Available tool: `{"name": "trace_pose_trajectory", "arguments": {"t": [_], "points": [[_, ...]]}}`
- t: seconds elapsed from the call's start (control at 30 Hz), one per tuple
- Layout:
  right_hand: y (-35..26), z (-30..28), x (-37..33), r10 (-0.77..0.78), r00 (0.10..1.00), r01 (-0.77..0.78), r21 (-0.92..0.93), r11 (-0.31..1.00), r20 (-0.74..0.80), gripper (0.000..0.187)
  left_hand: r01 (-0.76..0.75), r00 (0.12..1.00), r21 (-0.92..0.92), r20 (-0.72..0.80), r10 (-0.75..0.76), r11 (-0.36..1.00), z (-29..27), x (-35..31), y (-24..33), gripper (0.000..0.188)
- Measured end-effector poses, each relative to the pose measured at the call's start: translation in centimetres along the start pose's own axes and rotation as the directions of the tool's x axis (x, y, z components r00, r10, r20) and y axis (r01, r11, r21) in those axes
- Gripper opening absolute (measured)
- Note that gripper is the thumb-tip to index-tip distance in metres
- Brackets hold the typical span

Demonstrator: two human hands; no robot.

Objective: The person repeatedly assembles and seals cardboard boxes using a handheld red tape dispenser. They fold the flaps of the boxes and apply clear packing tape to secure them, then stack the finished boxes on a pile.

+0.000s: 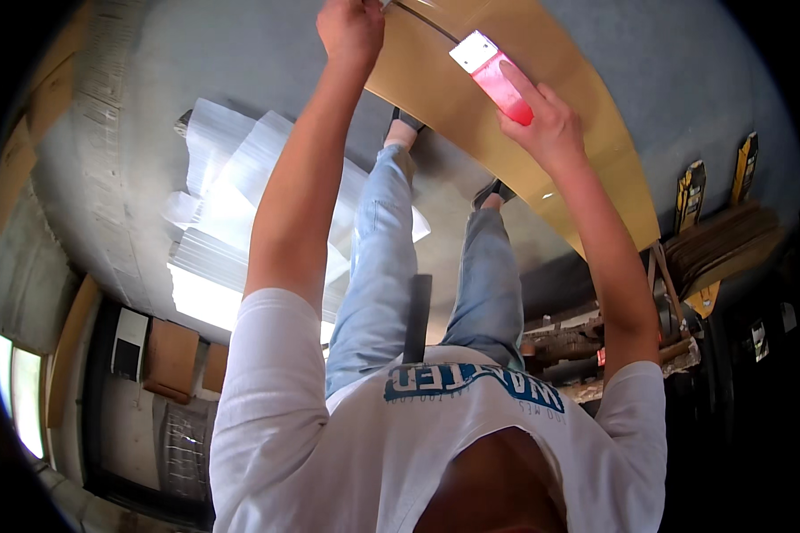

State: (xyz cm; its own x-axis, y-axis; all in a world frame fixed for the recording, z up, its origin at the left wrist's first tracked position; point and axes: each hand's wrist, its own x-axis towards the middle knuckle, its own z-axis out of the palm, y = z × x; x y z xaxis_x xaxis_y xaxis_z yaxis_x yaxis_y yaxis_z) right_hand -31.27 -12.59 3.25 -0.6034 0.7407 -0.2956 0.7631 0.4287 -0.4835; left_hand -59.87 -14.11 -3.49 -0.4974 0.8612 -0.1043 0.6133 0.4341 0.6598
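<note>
My right hand (549, 133) is closed around a pinkish-red tool (507, 93) with a flat white end; its exact kind is unclear. That white end lies over a large tan sheet (596, 115), which looks like cardboard. A dark narrow line (428, 22) runs across the sheet from the tool's end toward my left hand (351, 35). The fingers of my left hand are curled at the top edge of the picture, beside the sheet's left side. A small pale bit shows at those fingertips, too cut off to name.
White translucent sheets (240, 169) lie in a loose pile on the left. To the right, yellow-and-black items (689, 197) lean near a stack of brown boards (729, 244). A brown box (171, 357) stands at lower left. My feet are beside the tan sheet's near edge.
</note>
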Motion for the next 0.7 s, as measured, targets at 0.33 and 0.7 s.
{"name": "trace_pose_trajectory", "arguments": {"t": [0.33,0.7], "points": [[0.9,-0.2,-0.3,0.192,0.967,-0.184,-0.062,0.981,0.168,0.07,0.035,0.993,0.268,0.099,-0.063,0.963,5.0,2.7,-6.3,0.049],[0.4,-2.7,-1.6,0.064,0.939,-0.059,-0.026,0.998,0.338,0.035,0.131,0.975,0.557,-0.223,-0.005,0.82,9.1,0.6,3.4,0.063]]}}
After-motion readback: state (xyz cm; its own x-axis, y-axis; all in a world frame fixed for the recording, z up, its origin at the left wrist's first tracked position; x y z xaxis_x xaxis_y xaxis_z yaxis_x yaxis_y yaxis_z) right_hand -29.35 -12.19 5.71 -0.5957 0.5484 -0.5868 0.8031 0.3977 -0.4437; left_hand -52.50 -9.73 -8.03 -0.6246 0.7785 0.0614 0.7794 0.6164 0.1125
